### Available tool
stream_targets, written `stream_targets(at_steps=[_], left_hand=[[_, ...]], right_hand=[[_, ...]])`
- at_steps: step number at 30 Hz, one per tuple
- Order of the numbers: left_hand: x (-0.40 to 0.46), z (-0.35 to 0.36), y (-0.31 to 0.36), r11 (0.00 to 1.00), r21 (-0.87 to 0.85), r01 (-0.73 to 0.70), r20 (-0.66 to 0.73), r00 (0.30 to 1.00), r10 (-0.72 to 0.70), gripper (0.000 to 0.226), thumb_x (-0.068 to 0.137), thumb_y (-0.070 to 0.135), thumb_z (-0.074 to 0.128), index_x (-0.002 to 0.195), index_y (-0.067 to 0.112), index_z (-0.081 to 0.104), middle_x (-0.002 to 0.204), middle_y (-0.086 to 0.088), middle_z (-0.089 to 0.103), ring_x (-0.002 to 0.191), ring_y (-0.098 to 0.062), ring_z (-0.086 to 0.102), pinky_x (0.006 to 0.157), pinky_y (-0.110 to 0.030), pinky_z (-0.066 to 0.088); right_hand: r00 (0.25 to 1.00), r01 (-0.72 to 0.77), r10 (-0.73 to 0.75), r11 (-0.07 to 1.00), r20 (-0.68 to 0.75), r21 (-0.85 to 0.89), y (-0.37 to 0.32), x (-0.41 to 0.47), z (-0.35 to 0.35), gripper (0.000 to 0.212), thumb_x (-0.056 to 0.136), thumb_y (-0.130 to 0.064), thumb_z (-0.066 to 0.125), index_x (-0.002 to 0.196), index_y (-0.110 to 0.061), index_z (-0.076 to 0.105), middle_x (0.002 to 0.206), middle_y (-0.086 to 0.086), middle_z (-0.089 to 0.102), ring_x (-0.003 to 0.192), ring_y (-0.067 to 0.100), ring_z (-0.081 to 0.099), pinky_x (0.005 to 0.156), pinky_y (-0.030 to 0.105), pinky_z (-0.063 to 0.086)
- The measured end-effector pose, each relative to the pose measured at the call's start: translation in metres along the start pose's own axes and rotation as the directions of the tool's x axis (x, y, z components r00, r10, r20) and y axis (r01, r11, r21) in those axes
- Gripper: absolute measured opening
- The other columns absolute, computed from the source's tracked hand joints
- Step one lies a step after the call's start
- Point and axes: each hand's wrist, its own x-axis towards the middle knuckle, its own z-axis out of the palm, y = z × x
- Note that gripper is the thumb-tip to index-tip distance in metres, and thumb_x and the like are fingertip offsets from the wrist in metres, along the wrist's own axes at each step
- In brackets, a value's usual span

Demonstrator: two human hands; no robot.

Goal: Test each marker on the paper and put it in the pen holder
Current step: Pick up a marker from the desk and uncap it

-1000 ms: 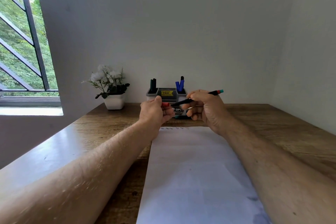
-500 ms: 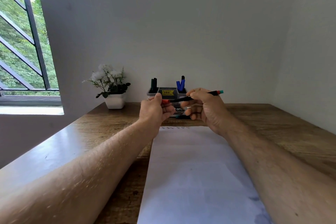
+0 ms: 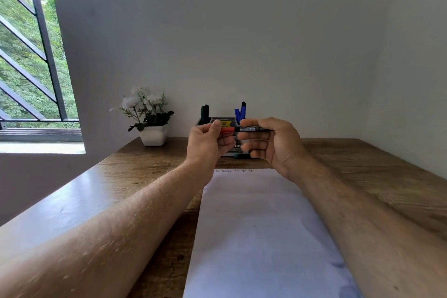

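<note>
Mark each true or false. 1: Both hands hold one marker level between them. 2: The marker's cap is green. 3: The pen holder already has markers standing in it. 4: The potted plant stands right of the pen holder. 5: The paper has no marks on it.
1. True. The left hand grips the capped end and the right hand the barrel of the marker, held level above the desk.
2. False. The cap is red-orange.
3. True. The pen holder holds dark markers on its left side and blue markers on its right.
4. False. The potted plant stands left of the holder.
5. False. Small scribbles run along the far edge of the paper.
</note>
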Motion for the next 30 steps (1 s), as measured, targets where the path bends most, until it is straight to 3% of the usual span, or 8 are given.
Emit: stream_targets(at_steps=[4,8,12,22,27,30], left_hand=[[0.001,-0.002,0.001,0.999,-0.017,-0.034,-0.012,0.999,0.034,0.018,0.101,0.022,0.052,0.099,0.009,0.064,0.075,-0.005,0.074,0.067,-0.016,0.071,0.072,-0.035,0.062],[0.0,-0.005,0.002,0.998,-0.05,-0.032,-0.015,0.999,0.032,0.011,0.1,0.02,0.055,0.1,0.01,0.061,0.079,-0.007,0.074,0.07,-0.018,0.073,0.072,-0.036,0.061],[0.002,-0.007,0.002,0.995,-0.095,-0.014,-0.021,1.0,0.012,0.02,0.099,0.018,0.057,0.114,0.005,0.056,0.085,-0.011,0.074,0.074,-0.021,0.074,0.07,-0.034,0.062],[0.001,-0.004,0.001,0.989,-0.146,0.036,-0.011,0.999,-0.038,0.021,0.099,0.015,0.057,0.115,0.003,0.052,0.09,-0.015,0.073,0.075,-0.023,0.074,0.068,-0.034,0.063],[-0.003,-0.004,0.001,0.998,-0.069,-0.013,-0.014,1.0,0.012,0.041,0.089,0.01,0.07,0.122,0.007,0.045,0.103,-0.016,0.068,0.091,-0.025,0.073,0.084,-0.039,0.061],[-0.006,0.0,-0.001,0.996,0.036,-0.084,-0.07,0.994,0.086,0.056,0.081,0.005,0.077,0.123,0.015,0.041,0.114,-0.013,0.06,0.103,-0.025,0.067,0.091,-0.04,0.058]], right_hand=[[0.999,0.009,-0.009,1.0,-0.036,-0.005,-0.001,-0.001,0.001,0.012,0.097,-0.009,0.051,0.088,-0.011,0.059,0.083,0.018,0.076,0.06,0.024,0.069,0.047,0.025,0.053],[0.999,0.017,-0.019,0.999,-0.044,-0.04,-0.001,0.001,0.0,0.017,0.093,-0.007,0.062,0.079,-0.01,0.055,0.088,0.021,0.076,0.066,0.026,0.073,0.047,0.028,0.055],[1.0,-0.017,0.016,0.999,-0.02,-0.049,0.002,0.0,-0.001,0.019,0.096,-0.013,0.062,0.08,-0.013,0.051,0.09,0.017,0.077,0.063,0.022,0.073,0.047,0.029,0.056],[0.999,-0.047,0.046,0.999,-0.007,-0.026,0.002,0.002,-0.004,0.014,0.097,-0.016,0.061,0.086,-0.012,0.054,0.09,0.017,0.077,0.064,0.022,0.073,0.052,0.031,0.059],[0.998,-0.057,0.054,0.996,-0.043,-0.068,0.006,0.0,0.0,0.013,0.094,-0.02,0.066,0.093,-0.01,0.058,0.088,0.014,0.078,0.057,0.021,0.07,0.049,0.029,0.057],[0.997,-0.045,0.033,0.975,-0.063,-0.216,0.01,0.001,0.002,0.014,0.091,-0.025,0.07,0.093,-0.012,0.065,0.082,0.01,0.077,0.05,0.018,0.062,0.048,0.029,0.053]])
